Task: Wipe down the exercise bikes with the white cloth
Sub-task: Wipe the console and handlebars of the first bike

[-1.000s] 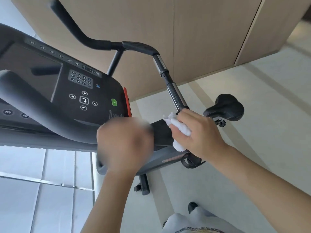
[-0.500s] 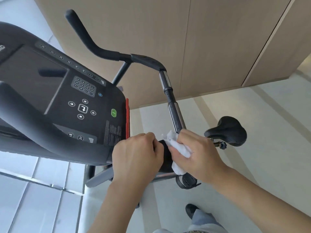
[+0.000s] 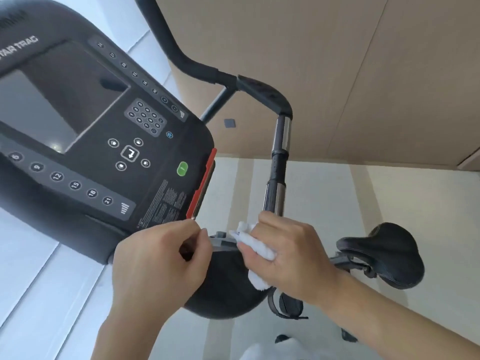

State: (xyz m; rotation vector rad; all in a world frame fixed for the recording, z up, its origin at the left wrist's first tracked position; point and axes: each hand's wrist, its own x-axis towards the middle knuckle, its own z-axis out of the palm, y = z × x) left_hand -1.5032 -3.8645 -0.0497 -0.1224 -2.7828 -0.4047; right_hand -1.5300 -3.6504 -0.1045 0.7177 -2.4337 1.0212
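Judging by the right hand [image 3: 293, 255], its grip bunching the white cloth [image 3: 255, 246] at the handlebar [image 3: 276, 175] base beside the left hand's [image 3: 155, 263] empty curled grip, wiping seemed mid-way, the saddle [image 3: 387, 253] beyond apparently left.

The pale floor [image 3: 337, 193], crossed by darker stripes, carried the exercise bike [image 3: 228, 287], and a dark shoe [image 3: 281, 338] rested on it.

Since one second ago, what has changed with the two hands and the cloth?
The left hand came in from blurred motion and now pinches the grey part beside the console. The camera also shifted. The right hand stayed closed on the white cloth, pressed at the handlebar base; the saddle is unmoved.
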